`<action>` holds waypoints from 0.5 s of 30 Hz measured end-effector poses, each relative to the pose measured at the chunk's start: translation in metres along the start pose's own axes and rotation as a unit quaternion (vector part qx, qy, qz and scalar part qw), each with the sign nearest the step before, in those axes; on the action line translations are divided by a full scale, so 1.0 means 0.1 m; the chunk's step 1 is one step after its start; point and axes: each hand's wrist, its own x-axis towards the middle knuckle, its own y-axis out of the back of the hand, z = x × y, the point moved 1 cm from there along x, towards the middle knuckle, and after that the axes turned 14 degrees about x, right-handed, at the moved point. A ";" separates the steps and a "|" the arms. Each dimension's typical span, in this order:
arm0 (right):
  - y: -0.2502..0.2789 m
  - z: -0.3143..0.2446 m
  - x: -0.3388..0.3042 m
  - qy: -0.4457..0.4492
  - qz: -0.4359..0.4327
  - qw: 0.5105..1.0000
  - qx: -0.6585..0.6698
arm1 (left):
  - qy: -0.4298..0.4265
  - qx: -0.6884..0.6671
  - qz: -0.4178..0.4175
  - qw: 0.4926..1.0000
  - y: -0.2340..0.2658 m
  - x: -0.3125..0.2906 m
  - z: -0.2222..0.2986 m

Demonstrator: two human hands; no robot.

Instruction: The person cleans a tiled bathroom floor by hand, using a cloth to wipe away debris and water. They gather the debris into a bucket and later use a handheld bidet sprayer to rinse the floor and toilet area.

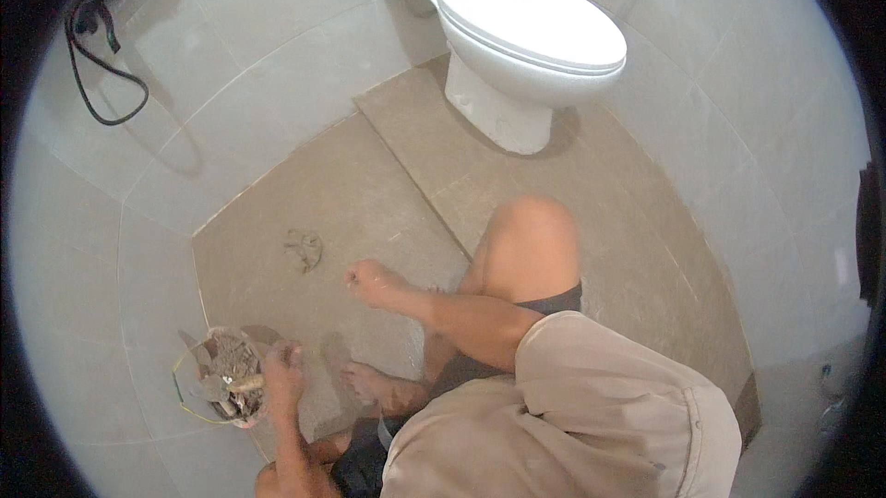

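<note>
My left hand [284, 367] is beside the rim of a bucket [257, 420] at the lower left, its fingers curled in. Grey mortar-like material [235, 355] fills part of this bucket. In it lies a tool with a pale wooden handle [245, 385], whose end points toward my left hand; whether they touch is unclear. My right hand [374, 284] is above the floor near the middle, closed in a loose fist. What it holds, if anything, is hidden. Past it, on the floor, lies a small crumpled grey thing [303, 249].
A white toilet [526, 55] with its lid down stands on a raised floor strip [406, 115] ahead. Grey tiled walls close in on both sides. A dark hose [111, 120] hangs at the upper left. My bare foot [374, 385] rests on the floor between my hands.
</note>
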 end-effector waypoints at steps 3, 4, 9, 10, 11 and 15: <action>0.10 0.08 -0.01 -0.011 -0.003 1.000 -0.023 | -0.007 0.036 0.008 0.999 0.40 0.02 0.25; 0.11 0.15 -0.01 -0.009 -0.002 1.000 -0.026 | -0.002 0.044 0.002 0.999 0.57 0.01 0.35; 0.15 0.16 -0.03 0.025 0.035 0.998 -0.039 | -0.019 0.027 0.032 0.999 1.00 0.12 -0.14; 0.12 0.22 -0.04 0.032 0.042 0.998 -0.042 | -0.014 0.033 0.044 0.998 1.02 0.14 -0.28; 0.14 0.18 -0.06 0.026 0.030 0.998 -0.038 | -0.004 0.058 0.036 0.998 1.10 0.16 -0.35; 0.24 0.19 -0.07 0.014 0.030 0.999 -0.023 | 0.003 0.114 0.003 0.993 1.32 0.26 -0.44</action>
